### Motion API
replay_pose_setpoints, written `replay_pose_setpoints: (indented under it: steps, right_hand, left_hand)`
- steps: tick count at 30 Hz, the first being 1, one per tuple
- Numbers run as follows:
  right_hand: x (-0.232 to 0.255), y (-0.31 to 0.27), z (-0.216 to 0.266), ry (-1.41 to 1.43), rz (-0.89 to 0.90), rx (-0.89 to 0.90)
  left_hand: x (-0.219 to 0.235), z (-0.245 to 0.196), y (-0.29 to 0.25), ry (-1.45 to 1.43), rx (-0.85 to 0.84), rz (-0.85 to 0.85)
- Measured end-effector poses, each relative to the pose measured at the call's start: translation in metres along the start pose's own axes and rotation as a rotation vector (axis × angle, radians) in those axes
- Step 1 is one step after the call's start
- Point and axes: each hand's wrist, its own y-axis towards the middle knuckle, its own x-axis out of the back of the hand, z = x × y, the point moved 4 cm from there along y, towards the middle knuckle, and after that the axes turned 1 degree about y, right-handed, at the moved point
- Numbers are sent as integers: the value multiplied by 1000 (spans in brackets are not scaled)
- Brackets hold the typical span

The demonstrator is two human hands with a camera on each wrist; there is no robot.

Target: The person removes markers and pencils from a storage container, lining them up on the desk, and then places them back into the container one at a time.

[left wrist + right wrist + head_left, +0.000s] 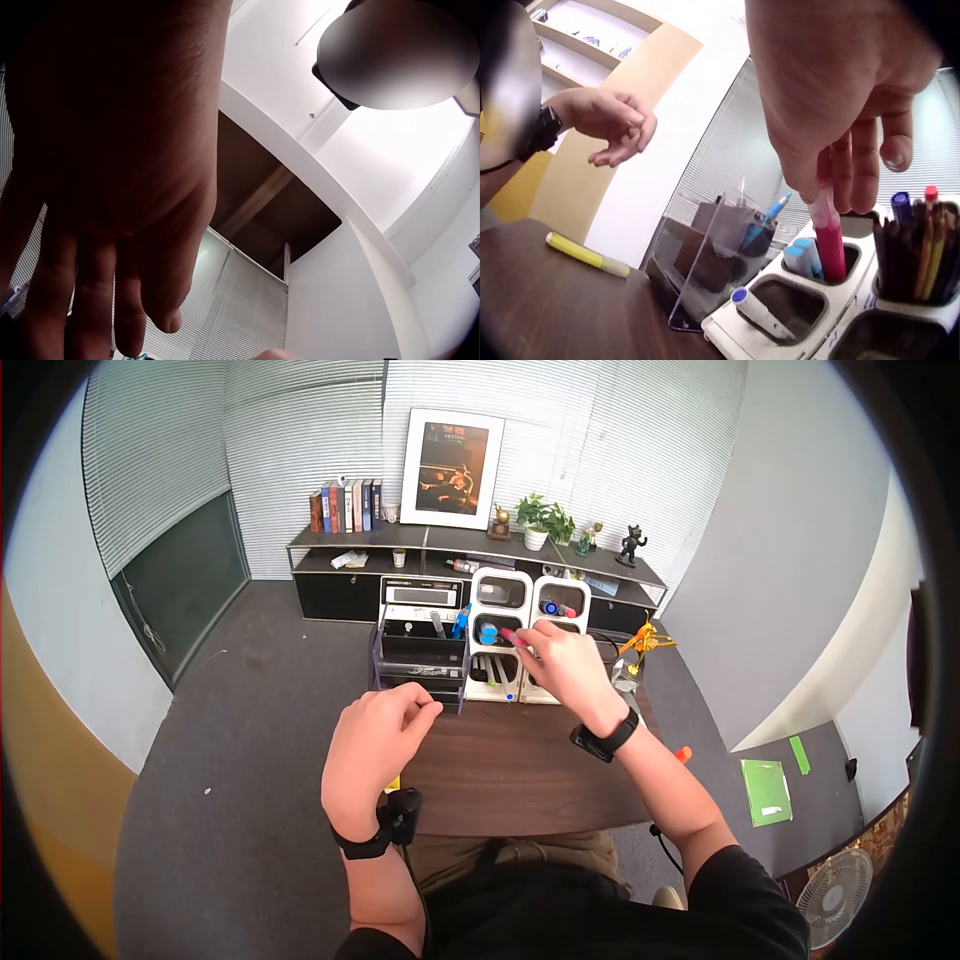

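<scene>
My right hand pinches the top of a pink marker between thumb and fingers. The marker's lower end is inside a compartment of the white desk organizer, beside light-blue-capped markers. In the compartment nearer me, a white marker with a blue end leans on the rim. My left hand hovers over the left side of the table, its fingers loosely bent and holding nothing. A yellow marker lies on the table near it, largely hidden by that hand in the head view.
A clear and dark organizer with blue pens stands left of the white one. Dark pencils fill a compartment on the right. Orange flowers stand at the table's right. Behind is a low shelf with books and a framed poster.
</scene>
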Motion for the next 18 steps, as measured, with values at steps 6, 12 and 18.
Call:
replay_pose_setpoints:
  steps: [6,12,18]
  right_hand:
    - [-38,8,-4,-24,74,29]
    - [-48,14,-9,-33,111,0]
    - [-48,13,-11,-29,108,43]
  left_hand:
    - [-1,0,1,14,7,33]
    - [-2,-1,-1,-3,13,22]
    - [-3,-2,0,-9,14,11]
